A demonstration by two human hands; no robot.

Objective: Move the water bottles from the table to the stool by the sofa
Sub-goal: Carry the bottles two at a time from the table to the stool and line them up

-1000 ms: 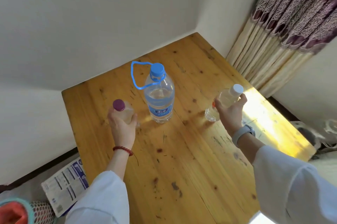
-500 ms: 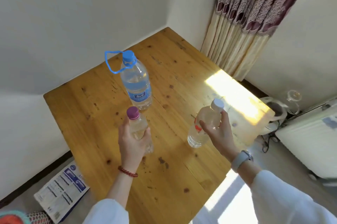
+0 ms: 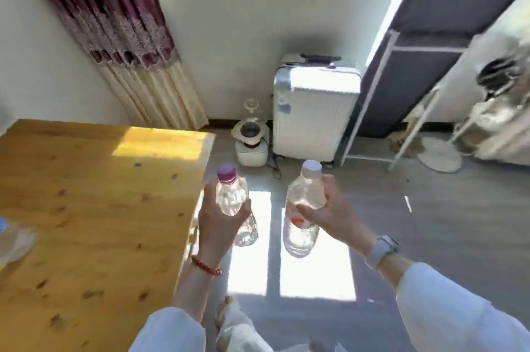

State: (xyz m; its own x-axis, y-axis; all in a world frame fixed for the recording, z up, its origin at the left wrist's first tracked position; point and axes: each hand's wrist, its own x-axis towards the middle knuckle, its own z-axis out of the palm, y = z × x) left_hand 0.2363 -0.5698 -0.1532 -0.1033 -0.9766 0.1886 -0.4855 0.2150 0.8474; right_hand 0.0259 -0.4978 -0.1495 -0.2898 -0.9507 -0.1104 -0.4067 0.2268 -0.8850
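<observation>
My left hand (image 3: 219,222) grips a small clear bottle with a purple cap (image 3: 231,197), upright, just past the right edge of the wooden table (image 3: 94,208). My right hand (image 3: 334,212) grips a clear bottle with a white cap and red label (image 3: 304,208), also upright. Both bottles hang over the grey floor, off the table. The large blue-capped bottle (image 3: 11,237) shows only as a blurred sliver at the table's left edge. No stool or sofa is in view.
A white suitcase (image 3: 314,113) stands against the far wall, with a small white appliance (image 3: 251,139) and its cord beside it. A dark fabric wardrobe frame (image 3: 415,70) and a rack (image 3: 493,116) fill the right. Curtains (image 3: 126,36) hang behind the table. Sunlit patches lie on the floor.
Both hands have carried their bottles off the table and out over the floor. The view has swung right, away from the table corner; the large bottle has slid to the left edge of view.
</observation>
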